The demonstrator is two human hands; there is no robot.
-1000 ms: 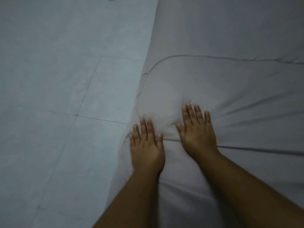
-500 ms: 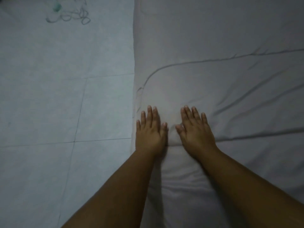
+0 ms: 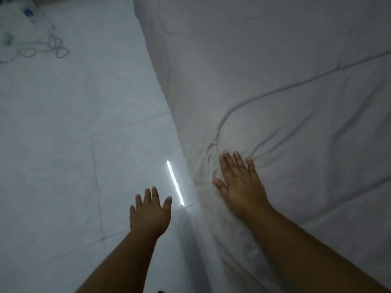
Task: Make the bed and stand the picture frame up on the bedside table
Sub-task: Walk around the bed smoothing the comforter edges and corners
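My 2 hands at the bed's left edge, neither one gripping anything.

My right hand lies flat, fingers spread, palm down on the white bedcover, with creases bunched just ahead of the fingertips. My left hand is spread, off the cover, above the tiled floor beside the bed. A bright reflected strip lies on the tile between hand and cover. Tangled cords sit far left. Picture frame: not in view.

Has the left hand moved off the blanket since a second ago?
Yes. The left hand has slid left past the blanket edge and is now over the floor tiles, fingers spread. The right hand stays flat on the blanket.
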